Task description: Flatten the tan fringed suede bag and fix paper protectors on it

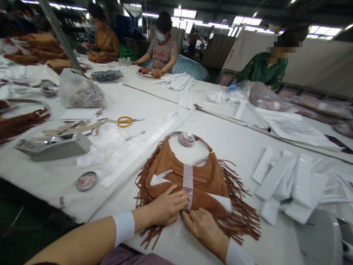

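A brown suede handbag (204,184) with long fringe lies flat on the white table (237,140) in front of me. A strip of clear plastic wrap (188,184) runs down its middle, and its handle is wound in plastic. My left hand (165,206) rests on the bag's lower edge, fingers curled and pressing the end of the strip. My right hand (202,224) lies just below it, fingers bent against the bag's bottom edge beside the strip. Both wrists wear white bands.
Folded white paper pieces (289,184) lie to the right. Yellow scissors (125,121), a grey tape dispenser (55,145), a round tape roll (86,180) and paper scraps lie to the left. Another fringed bag (19,123) is at far left. Three people work at the far side.
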A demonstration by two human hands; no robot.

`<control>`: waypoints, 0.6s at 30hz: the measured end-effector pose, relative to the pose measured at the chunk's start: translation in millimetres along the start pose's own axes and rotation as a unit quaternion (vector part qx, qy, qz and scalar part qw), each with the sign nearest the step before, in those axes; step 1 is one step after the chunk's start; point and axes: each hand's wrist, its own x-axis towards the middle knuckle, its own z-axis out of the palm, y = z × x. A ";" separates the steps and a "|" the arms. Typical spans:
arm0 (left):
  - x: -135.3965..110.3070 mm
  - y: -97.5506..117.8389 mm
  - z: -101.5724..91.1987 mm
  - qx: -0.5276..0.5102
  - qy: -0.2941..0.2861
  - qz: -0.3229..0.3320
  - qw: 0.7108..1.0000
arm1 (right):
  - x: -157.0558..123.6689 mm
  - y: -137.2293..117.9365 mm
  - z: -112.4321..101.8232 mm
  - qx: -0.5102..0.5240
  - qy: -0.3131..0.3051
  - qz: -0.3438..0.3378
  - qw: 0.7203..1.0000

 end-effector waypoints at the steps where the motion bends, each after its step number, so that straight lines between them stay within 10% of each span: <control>1: 0.0 -0.3 -0.5 -0.003 -0.001 0.000 1.000 | 1.0 0.6 0.4 -0.003 -0.011 -0.008 1.000; 18: -0.8 -1.3 -5.3 0.024 -0.004 0.009 1.000 | 12.7 21.5 -21.7 0.017 -0.113 -0.081 0.990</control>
